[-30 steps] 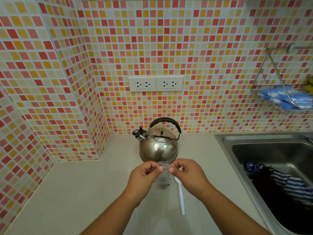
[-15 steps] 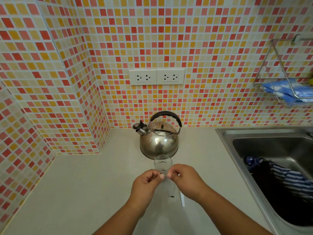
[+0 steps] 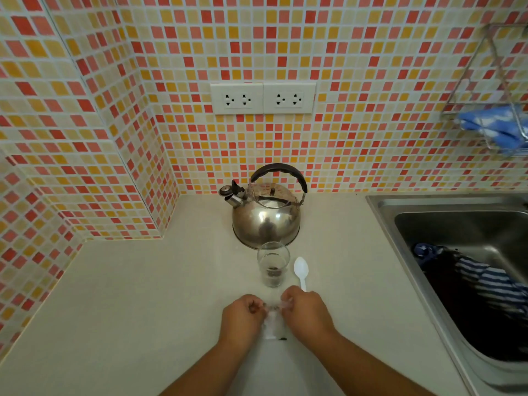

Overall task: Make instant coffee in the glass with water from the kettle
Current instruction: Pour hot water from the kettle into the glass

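A clear glass (image 3: 273, 264) stands on the counter with dark coffee granules at its bottom. Just behind it sits a steel kettle (image 3: 265, 218) with a black handle, its spout pointing left. A white plastic spoon (image 3: 301, 272) lies right of the glass. In front of the glass, my left hand (image 3: 241, 317) and my right hand (image 3: 307, 311) both pinch the top of a small clear plastic bag (image 3: 273, 324), which hangs down to the counter between them. A few dark grains show at the bag's bottom.
A steel sink (image 3: 457, 221) with dark and striped cloth in it fills the right side. A wire rack (image 3: 497, 121) holding a blue cloth hangs on the tiled wall above it. Two wall sockets (image 3: 263, 98) sit above the kettle. A tiled corner juts out at left.
Both hands drew the small bag back from over the glass toward me and lower. The glass and spoon now stand uncovered, with granules in the glass.
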